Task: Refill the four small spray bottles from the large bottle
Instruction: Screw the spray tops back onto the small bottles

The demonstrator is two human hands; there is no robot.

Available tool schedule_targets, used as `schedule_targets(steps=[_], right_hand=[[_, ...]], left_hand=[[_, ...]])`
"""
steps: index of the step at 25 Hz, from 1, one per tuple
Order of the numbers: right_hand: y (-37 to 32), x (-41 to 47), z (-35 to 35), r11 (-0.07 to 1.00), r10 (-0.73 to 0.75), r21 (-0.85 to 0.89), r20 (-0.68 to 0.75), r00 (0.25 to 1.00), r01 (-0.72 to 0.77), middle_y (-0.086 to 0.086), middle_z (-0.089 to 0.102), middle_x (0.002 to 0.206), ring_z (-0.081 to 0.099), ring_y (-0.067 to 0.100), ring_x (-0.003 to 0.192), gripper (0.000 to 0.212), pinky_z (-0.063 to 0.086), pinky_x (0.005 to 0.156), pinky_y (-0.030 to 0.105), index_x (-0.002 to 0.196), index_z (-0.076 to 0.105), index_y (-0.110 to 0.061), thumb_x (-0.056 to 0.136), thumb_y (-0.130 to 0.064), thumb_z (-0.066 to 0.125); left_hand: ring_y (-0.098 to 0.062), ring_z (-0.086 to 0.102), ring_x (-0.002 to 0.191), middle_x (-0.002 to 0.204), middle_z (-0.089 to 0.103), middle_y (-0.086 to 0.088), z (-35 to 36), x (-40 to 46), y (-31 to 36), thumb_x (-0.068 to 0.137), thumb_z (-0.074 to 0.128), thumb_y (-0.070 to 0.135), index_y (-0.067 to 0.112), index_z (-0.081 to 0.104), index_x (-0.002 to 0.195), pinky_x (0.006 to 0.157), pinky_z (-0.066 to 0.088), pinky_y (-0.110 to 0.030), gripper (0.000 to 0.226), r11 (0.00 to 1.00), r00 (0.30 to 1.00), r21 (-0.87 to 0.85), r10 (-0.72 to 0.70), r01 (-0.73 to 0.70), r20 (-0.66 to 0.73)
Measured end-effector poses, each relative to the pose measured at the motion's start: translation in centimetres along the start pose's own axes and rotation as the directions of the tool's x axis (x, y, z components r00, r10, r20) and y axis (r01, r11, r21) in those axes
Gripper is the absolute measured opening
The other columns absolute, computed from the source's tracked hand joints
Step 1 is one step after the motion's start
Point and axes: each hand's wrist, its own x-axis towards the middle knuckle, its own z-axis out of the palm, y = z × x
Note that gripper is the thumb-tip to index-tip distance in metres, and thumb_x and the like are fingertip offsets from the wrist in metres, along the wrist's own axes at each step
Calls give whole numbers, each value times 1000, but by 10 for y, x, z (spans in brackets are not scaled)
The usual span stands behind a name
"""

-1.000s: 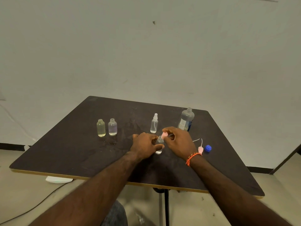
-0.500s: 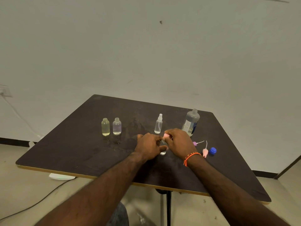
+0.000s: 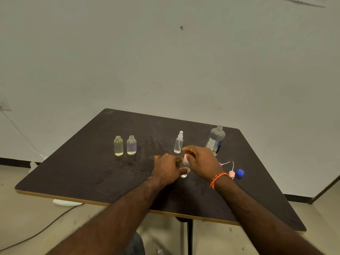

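My forearms cross the near edge of the bench (image 3: 92, 173), which runs with a pale trim; bare dark top lies open to my left. My left hand (image 3: 168, 169) is curled round a small clear bottle (image 3: 184, 173) standing mid-bench, thumb across its base. My right hand (image 3: 200, 161), with an orange band (image 3: 217, 178) at the wrist, pinches the pink cap (image 3: 185, 158) on that bottle's top. Just right of it lie a pink sprayer (image 3: 231, 173) with its tube and a blue cap (image 3: 240, 173), near the right edge. Farther off stand a capped spray bottle (image 3: 178, 143) and the uncapped large bottle (image 3: 215, 140). Well left, two open small bottles stand side by side, one yellowish (image 3: 118, 146), one clear (image 3: 131, 145). Beyond, a plain wall (image 3: 165, 61).
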Motion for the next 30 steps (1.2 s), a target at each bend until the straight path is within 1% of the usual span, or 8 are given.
schedule_targets(steps=[4,7,12,16,18,24,28,30], right_hand=[[0,4,1,993,121,16,-67,990,-120,-5,72,91,67,13,85,25,55,80,33,104,69,-19,88,-39,72],[-1,-1,4,990,139,19,15,990,-139,-6,68,108,65,13,96,55,54,85,33,124,56,-21,84,-56,70],[0,-9,12,1000,27,8,21,999,-27,0,67,126,63,17,113,41,50,98,33,137,56,-22,95,-22,60],[2,-4,12,984,173,-29,-54,983,-175,-5,71,95,68,15,91,47,54,81,34,119,58,-23,84,-51,72],[1,-8,13,983,181,-12,-4,984,-181,-3,68,113,65,17,104,67,54,90,37,133,49,-22,83,-62,68],[1,-9,14,997,62,50,-32,998,-60,0,69,123,65,16,111,35,51,99,36,133,57,-22,98,-23,57],[3,-4,7,981,189,61,-86,978,-184,-10,69,90,65,7,83,36,56,81,34,115,60,-23,87,-43,72],[6,-6,6,987,158,38,-25,987,-157,-8,68,108,65,10,96,50,55,85,33,125,55,-22,86,-48,72]], left_hand=[[-5,58,79,69,60,15,1,-1,-1,84,71,63,32,73,96,92,37,-39,33,1000,1000,-10,6,-6,-22],[-6,60,80,66,59,16,1,-1,1,85,72,58,33,65,77,91,37,-39,28,1000,1000,-11,-15,15,-22],[-5,62,81,73,65,15,4,1,-2,83,70,63,36,74,97,92,40,-41,31,1000,1000,-8,-10,9,-26],[-5,61,80,73,67,13,5,-1,-2,84,72,59,34,75,94,90,38,-38,28,1000,998,-22,6,-7,-54],[-6,64,80,73,69,13,5,-1,-2,85,70,58,30,75,90,89,38,-38,29,1000,997,-22,3,-4,-71],[-2,61,81,76,67,16,6,0,-4,83,72,65,38,75,107,92,39,-40,36,999,999,-34,8,-10,-38],[-3,59,78,72,64,15,5,-1,-3,83,73,63,34,75,100,90,41,-40,34,1000,999,-17,3,-4,-51],[-2,57,75,68,60,16,4,-2,0,83,74,59,35,76,97,90,40,-39,29,999,999,-32,-4,3,-48]])
